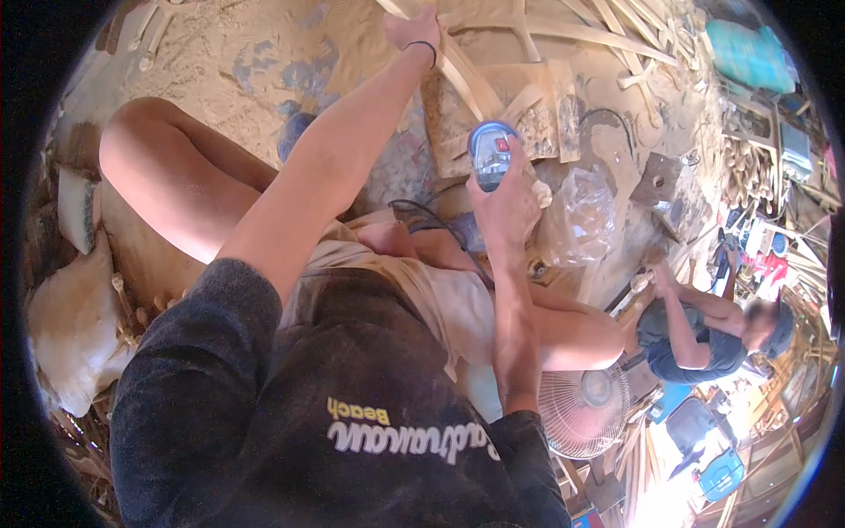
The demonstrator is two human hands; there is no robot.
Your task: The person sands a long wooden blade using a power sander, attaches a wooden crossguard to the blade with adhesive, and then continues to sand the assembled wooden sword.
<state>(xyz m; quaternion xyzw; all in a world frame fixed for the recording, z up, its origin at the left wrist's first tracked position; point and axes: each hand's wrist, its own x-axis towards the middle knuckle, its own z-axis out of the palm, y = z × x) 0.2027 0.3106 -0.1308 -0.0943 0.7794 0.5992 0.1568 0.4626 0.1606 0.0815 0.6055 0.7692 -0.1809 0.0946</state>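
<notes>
The wooden piece (466,83) slants forward-left, its far stretch gripped by the left hand (412,32), its near end just beside the blue-rimmed power tool (489,165) the right hand (510,199) clasps.

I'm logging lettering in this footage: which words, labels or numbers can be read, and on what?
Dark shirt: white lettering and smaller yellow lettering, upside down, largely legible; I won't copy the wording.
Blue-rimmed tool in the right hand: red patch, any print too small to read.
</notes>
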